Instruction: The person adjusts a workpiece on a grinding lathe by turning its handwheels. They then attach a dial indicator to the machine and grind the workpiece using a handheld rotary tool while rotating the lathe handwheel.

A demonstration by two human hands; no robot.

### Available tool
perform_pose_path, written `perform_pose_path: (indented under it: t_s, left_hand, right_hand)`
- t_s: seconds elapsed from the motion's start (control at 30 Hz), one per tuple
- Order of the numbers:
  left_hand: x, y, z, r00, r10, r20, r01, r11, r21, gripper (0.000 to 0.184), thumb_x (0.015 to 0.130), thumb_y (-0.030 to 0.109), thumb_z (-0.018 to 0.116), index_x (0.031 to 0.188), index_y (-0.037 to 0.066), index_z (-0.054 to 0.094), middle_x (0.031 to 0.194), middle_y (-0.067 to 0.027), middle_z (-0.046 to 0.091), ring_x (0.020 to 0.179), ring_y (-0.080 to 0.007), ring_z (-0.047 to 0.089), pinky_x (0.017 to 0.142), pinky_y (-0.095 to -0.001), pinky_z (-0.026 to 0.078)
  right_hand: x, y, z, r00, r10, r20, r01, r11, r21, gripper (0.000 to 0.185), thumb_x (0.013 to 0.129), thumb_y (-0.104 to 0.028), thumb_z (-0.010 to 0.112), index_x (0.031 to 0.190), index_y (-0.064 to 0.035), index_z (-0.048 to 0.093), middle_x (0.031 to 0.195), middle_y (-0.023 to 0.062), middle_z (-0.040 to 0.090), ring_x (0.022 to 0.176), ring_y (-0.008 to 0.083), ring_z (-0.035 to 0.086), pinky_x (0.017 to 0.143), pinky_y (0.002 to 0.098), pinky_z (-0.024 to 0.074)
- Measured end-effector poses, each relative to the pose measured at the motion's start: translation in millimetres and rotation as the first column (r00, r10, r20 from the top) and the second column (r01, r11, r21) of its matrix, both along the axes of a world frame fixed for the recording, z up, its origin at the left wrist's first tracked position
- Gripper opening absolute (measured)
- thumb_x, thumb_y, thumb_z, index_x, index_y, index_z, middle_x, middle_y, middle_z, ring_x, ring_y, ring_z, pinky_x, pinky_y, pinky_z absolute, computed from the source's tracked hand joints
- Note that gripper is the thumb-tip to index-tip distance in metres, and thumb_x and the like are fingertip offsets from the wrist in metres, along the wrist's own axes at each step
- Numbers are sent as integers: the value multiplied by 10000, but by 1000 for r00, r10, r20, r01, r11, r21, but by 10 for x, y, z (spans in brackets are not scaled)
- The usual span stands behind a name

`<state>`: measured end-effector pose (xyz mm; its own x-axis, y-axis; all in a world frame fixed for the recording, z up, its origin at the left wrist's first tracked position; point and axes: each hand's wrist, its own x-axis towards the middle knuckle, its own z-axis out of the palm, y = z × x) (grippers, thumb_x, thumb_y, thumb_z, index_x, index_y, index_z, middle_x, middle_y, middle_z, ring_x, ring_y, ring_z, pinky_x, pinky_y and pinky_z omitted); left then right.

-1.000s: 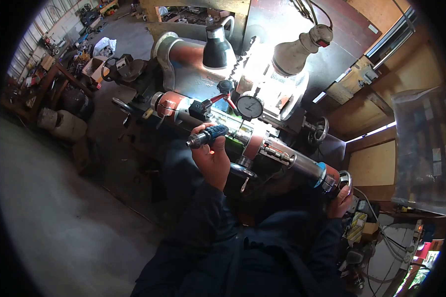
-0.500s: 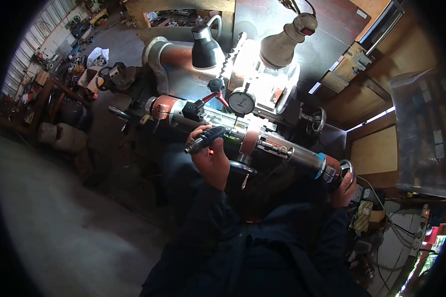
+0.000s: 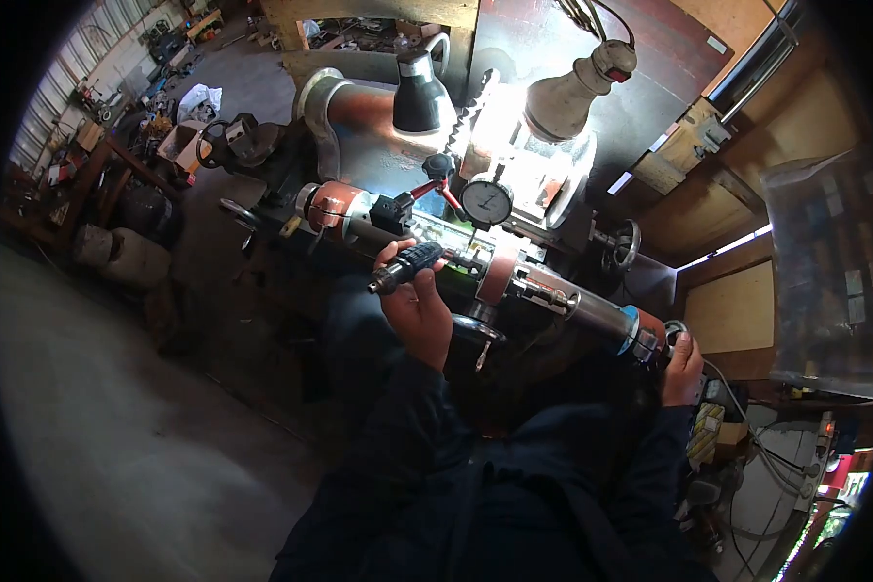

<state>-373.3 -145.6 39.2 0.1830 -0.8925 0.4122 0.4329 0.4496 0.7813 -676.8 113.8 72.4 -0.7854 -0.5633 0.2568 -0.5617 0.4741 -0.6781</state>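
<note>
Machine tool (image 3: pixel 364 131), largest item: long, bench-height, lying crosswise directly before the person, so that both hands come to its near side.

Metal bar (image 3: pixel 599 322): one length, running toward the right end of the machine; the red collars (image 3: pixel 498 275) set along the line probably serve to steady or locate parts.

Beige lamp (image 3: pixel 558 102) and black lamp (image 3: pixel 422 102), pair: hung above the far side, heads tipped downward, apparently to throw light on the middle of the machine.

End handwheel (image 3: pixel 676 327), one: at the right end. Right hand (image 3: pixel 684 372) has its fingers curled at the rim, a hold suited to turning it or keeping it steady; how tightly it grips is hidden.

Dial gauge (image 3: pixel 486 203), one: round white face turned up toward the person, presumably for easy reading; carried on a red arm (image 3: pixel 449 194) beside a black block (image 3: pixel 391 214).

Hand tool (image 3: pixel 412 264), smallest: dark ribbed grip, bare metal nose pointing down and left. Left hand (image 3: pixel 417 315) grasps it, thumb nearest the person, fingers behind; whether its inner end touches the machine is hard to tell in this glare.
</note>
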Motion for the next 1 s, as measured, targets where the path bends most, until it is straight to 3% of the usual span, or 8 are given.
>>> perform_pose_path:
  t_s: [0.37, 0.5, 0.6, 0.7, 0.8, 0.87, 0.93, 1.0]
  left_hand:
    - [182, 30, 49, 874, 57, 482, -31, 998, -63, 314, 913, 102, 715, 1180, -5, 591, 1150, -119, 635, 1041, -254, 642, 925, -351, 517]
    - [163, 38, 56, 774, 223, 592, -146, 974, -175, 372, 882, 219, 782, 1165, 32, 629, 1108, -97, 656, 1025, -285, 601, 923, -385, 474]
    - [128, 58, 129, 695, 360, 622, -196, 928, -317, 323, 819, 41, 765, 1123, 33, 655, 1043, -92, 611, 985, -267, 637, 893, -360, 524]
    - [109, 49, 118, 547, 442, 710, -217, 895, -390, 339, 800, 66, 787, 1117, 45, 669, 1047, -93, 601, 1007, -277, 620, 906, -388, 502]
    - [111, 44, 123, 587, 415, 696, -195, 906, -375, 402, 809, 283, 833, 1126, 98, 670, 1088, -30, 666, 1020, -277, 564, 930, -414, 404]
    - [-6, 110, 155, 745, 418, 520, -265, 900, -346, 409, 808, 285, 834, 1132, 98, 667, 1082, -31, 675, 1023, -274, 563, 930, -413, 397]
    - [-20, 116, 168, 720, 416, 555, -251, 902, -351, 405, 792, 227, 828, 1134, 82, 665, 1074, -51, 641, 1018, -280, 568, 919, -413, 420]
    - [101, 76, 166, 479, 404, 779, -149, 912, -381, 404, 762, 111, 815, 1131, 49, 662, 1064, -91, 566, 1008, -294, 579, 899, -415, 472]
  right_hand:
    - [133, 85, -459, 982, -145, -120, 109, 958, -265, 498, 1050, -412, 455, 1201, 34, 616, 1040, 185, 680, 932, 287, 644, 835, 399, 498]
    - [219, 1, -438, 976, -186, -115, 138, 933, -331, 560, 1020, -488, 444, 1128, 33, 616, 959, 208, 683, 881, 339, 669, 789, 421, 511]
    - [223, 16, -433, 975, -192, -113, 148, 936, -319, 551, 1023, -486, 442, 1127, 26, 617, 956, 198, 682, 874, 317, 670, 787, 413, 514]
    - [191, 26, -482, 978, -179, -108, 134, 932, -337, 548, 1024, -488, 442, 1128, 21, 615, 954, 191, 682, 864, 303, 672, 780, 402, 516]
    - [208, 57, -456, 993, -115, 12, 112, 937, -331, 537, 1035, -443, 460, 1197, 50, 597, 1043, 165, 667, 952, 246, 625, 851, 376, 491]
    - [201, 51, -480, 991, -130, -22, 116, 936, -333, 527, 1038, -438, 451, 1191, 43, 603, 1042, 168, 667, 949, 253, 628, 849, 380, 493]
    - [184, 59, -483, 988, -146, -60, 120, 941, -317, 519, 1041, -434, 443, 1186, 36, 609, 1042, 172, 668, 945, 262, 631, 847, 384, 494]
    - [187, 65, -459, 983, -155, -96, 122, 951, -282, 511, 1042, -431, 436, 1183, 28, 615, 1045, 176, 669, 942, 273, 634, 846, 389, 496]
